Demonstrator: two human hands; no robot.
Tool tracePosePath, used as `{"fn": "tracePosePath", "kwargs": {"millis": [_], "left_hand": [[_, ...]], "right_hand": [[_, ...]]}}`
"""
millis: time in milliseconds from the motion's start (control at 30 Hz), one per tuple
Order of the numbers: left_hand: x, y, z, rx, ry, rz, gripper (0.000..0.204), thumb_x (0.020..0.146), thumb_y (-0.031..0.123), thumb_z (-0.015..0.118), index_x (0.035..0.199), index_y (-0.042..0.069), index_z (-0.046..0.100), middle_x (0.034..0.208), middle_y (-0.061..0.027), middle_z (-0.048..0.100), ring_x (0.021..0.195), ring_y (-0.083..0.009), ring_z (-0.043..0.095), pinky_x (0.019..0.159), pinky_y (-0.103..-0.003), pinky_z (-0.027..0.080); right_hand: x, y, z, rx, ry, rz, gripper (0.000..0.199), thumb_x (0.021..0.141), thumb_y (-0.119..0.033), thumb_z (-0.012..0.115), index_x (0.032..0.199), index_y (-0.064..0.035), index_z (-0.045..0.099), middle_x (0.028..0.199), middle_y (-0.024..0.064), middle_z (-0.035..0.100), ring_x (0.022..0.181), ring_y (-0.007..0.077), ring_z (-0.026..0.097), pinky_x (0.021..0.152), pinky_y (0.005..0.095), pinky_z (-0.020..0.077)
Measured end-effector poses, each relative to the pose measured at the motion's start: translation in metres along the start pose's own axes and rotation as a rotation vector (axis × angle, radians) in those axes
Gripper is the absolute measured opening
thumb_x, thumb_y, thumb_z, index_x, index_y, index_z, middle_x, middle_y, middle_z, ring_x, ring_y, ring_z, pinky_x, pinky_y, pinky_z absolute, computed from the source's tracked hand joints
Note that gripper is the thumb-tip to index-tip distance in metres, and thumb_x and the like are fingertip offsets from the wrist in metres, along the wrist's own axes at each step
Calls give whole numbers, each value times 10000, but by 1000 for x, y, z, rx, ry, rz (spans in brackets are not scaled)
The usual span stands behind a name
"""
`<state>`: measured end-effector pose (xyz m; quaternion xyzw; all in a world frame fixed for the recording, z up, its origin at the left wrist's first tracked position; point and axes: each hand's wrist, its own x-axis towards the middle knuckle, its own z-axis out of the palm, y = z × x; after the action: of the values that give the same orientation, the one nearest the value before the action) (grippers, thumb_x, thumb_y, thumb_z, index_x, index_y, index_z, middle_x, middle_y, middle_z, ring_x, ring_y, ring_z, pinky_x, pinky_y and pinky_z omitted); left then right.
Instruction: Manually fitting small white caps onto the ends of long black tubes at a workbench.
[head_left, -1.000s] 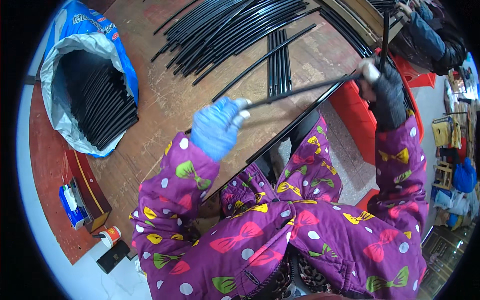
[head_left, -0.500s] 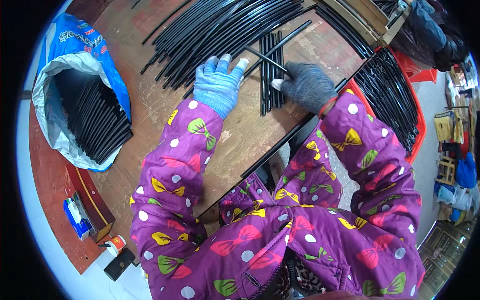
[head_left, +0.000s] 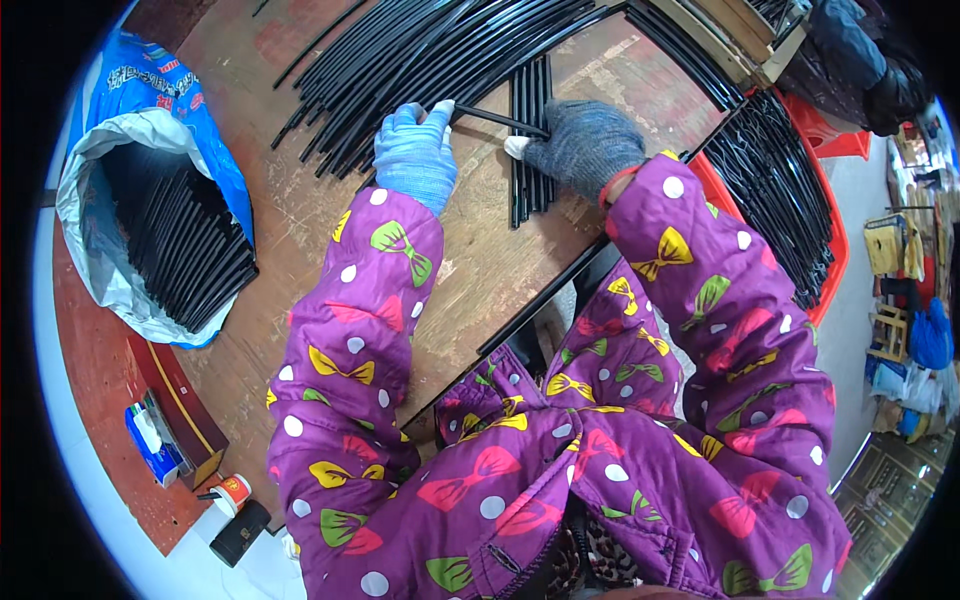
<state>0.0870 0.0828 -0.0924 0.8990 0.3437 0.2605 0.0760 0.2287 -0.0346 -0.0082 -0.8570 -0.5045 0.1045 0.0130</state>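
A thin black tube (head_left: 500, 120) spans the gap between my two hands. My left hand (head_left: 415, 160), in a light blue glove, closes its fingertips at the tube's left end. My right hand (head_left: 588, 150), in a dark grey glove, grips the other end, its pale thumb tip showing. Under the tube, partly covered by my right hand, a small row of black tubes (head_left: 522, 195) lies side by side on the wooden table (head_left: 470, 260). Just beyond my left hand spreads a large pile of long black tubes (head_left: 400, 75).
On the left, an open white-and-blue sack (head_left: 85, 215) holds many black tubes. A red crate (head_left: 835, 255) of black pieces stands right of the table. More tubes (head_left: 690, 60) lie by a wooden box (head_left: 740, 40) at far right. Another person's sleeve (head_left: 850, 45) shows there.
Both hands have shifted slightly left. My left fingers have gone from spread to closed at the tube's end. The long tube that lay slantwise across the small row no longer shows there.
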Motion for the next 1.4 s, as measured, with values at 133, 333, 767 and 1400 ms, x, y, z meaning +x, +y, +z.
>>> {"fn": "tracePosePath", "kwargs": {"millis": [133,333,767,1400], "left_hand": [[5,8,-2,-70,30,-71,323,759,141,614,1081,164,593,963,-119,526,875,-273,512,773,-365,425],[0,15,-8,50,-20,139,285,758,148,611,1042,163,603,922,-105,549,864,-276,518,740,-371,440],[6,15,-10,122,-120,102,218,808,175,557,1016,130,606,996,-136,572,857,-308,583,735,-374,481],[-18,40,-50,40,32,285,185,748,178,631,893,64,643,875,-126,606,801,-274,590,717,-352,482]], "right_hand": [[-1,12,-11,16,-97,24,486,729,-520,581,824,-47,638,792,179,609,784,316,591,710,418,451],[-9,45,-10,57,-143,94,478,730,-471,587,889,-23,631,879,196,611,839,341,584,757,413,449],[10,185,-52,-235,391,293,270,722,-216,552,967,-105,583,928,183,599,894,340,574,782,417,453],[-4,145,-25,35,319,228,301,726,-300,579,904,-57,593,803,171,605,822,334,583,740,393,450]]}}
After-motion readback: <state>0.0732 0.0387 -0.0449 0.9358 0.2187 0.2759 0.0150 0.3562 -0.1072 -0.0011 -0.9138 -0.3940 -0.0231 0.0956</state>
